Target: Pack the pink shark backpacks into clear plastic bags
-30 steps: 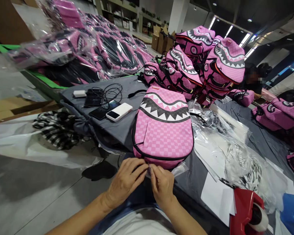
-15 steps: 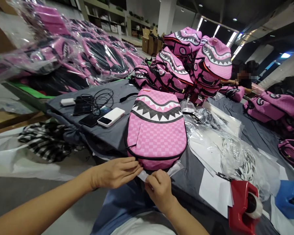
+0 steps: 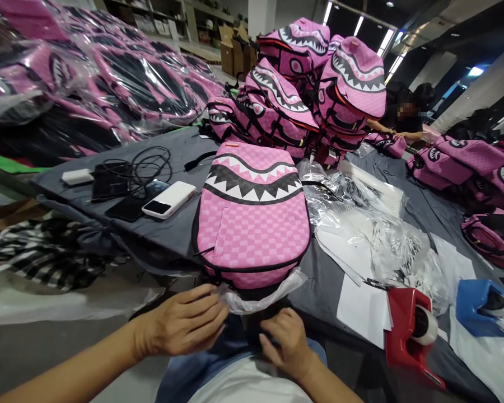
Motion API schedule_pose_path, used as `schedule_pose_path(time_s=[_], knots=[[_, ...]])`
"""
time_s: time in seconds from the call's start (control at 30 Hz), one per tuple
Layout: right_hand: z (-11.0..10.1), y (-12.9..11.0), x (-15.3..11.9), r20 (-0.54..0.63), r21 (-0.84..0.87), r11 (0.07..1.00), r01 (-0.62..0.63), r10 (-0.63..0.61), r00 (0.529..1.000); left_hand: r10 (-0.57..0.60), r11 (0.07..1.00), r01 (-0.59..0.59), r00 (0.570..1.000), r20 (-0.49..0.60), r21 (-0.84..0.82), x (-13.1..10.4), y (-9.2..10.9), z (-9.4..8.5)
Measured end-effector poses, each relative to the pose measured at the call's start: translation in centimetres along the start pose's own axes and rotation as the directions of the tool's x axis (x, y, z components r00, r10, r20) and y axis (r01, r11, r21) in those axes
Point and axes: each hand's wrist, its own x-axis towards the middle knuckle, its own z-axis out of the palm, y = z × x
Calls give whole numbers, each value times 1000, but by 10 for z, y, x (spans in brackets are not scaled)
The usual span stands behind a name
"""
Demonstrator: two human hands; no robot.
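Left hand (image 3: 180, 324), right hand (image 3: 289, 342), translucent plastic film (image 3: 252, 306), pink shark-mouth backpack (image 3: 254, 224).
Left hand: fingers bent at film's left end; whether pinching, cannot tell. Right hand: half-open, apart from film, nothing seen in it. Film: along backpack's lower end; likely slippery, easily torn, best pinched at its edge. Backpack: front up on cloth-covered table (image 3: 178, 240); presumably light, soft-walled, best held by both sides.

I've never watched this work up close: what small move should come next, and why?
Probably bring the right hand to the plastic: it sticks out past the near edge of the bag, the left hand is at its left end, and the right seems apart from it.
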Motion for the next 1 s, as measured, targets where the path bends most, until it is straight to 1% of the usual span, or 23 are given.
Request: schedule_pose_path(time_s=[0.03, 0.07, 0.1, 0.13, 0.17, 0.2, 0.23, 0.33, 0.37, 0.4, 0.43, 0.47, 0.5, 0.53, 0.57, 0.6, 0.73, 0.83, 0.87, 0.9, 0.93, 0.97, 1.0], knots=[[-6, 4, -3, -34, 117, 977, -179, 184, 982, -51, 998, 50, 999, -14, -40, 12, 4, 7], [-12, 7, -4, -59, 261, 893, -367, 394, 917, -127, 987, 127, 992, 11, -96, 24, 8, 16], [-17, 11, -1, -54, 414, 748, -519, 589, 806, -225, 957, 237, 970, 91, -165, 35, 12, 26], [-22, 14, 5, -17, 552, 574, -604, 733, 680, -328, 897, 374, 920, 215, -236, 43, 15, 36], [-24, 16, 13, 34, 659, 413, -628, 819, 573, -409, 801, 520, 838, 362, -297, 48, 17, 45], [-25, 18, 22, 86, 736, 284, -615, 862, 500, -449, 690, 642, 742, 497, -336, 50, 17, 53], [-25, 18, 32, 132, 785, 187, -590, 881, 455, -449, 594, 721, 665, 597, -357, 51, 17, 58], [-17, 15, 53, 217, 867, -11, -498, 908, 359, -374, 372, 847, 510, 774, -378, 47, 10, 63], [-14, 13, 56, 239, 888, -70, -455, 914, 328, -330, 279, 892, 436, 837, -355, 47, 7, 62], [-11, 10, 57, 262, 906, -126, -404, 917, 302, -270, 169, 936, 346, 899, -309, 48, 4, 60], [-9, 8, 57, 283, 919, -175, -352, 916, 283, -200, 53, 968, 252, 947, -246, 50, 3, 59], [-7, 6, 56, 299, 929, -212, -303, 914, 276, -138, -41, 982, 178, 974, -185, 53, 2, 58], [-5, 5, 56, 305, 937, -235, -259, 911, 277, -104, -99, 984, 137, 985, -148, 56, 2, 57], [-3, 4, 55, 297, 946, -241, -219, 912, 281, -100, -128, 983, 118, 988, -130, 59, 3, 57], [-1, 3, 56, 278, 955, -233, -182, 918, 283, -117, -135, 983, 110, 987, -126, 62, 4, 57], [2, 3, 57, 250, 965, -214, -149, 926, 284, -143, -128, 982, 117, 983, -136, 65, 6, 57], [20, 6, 66, 120, 993, -113, -40, 954, 274, -199, -53, 973, 210, 957, -225, 69, 12, 55], [34, 14, 69, 88, 996, -88, -14, 954, 286, -254, 39, 972, 236, 938, -233, 66, 16, 53], [35, 18, 68, 92, 996, -89, -26, 948, 304, -278, 85, 969, 245, 929, -231, 64, 17, 52], [34, 22, 66, 105, 994, -90, -60, 936, 336, -299, 137, 965, 257, 919, -225, 63, 18, 51], [30, 26, 62, 120, 989, -77, -126, 917, 380, -315, 194, 956, 273, 909, -220, 62, 19, 51], [23, 30, 58, 114, 976, -21, -217, 899, 422, -324, 251, 944, 290, 900, -214, 61, 20, 51], [14, 34, 53, 60, 943, 99, -319, 890, 453, -329, 300, 931, 307, 893, -210, 60, 21, 52]])
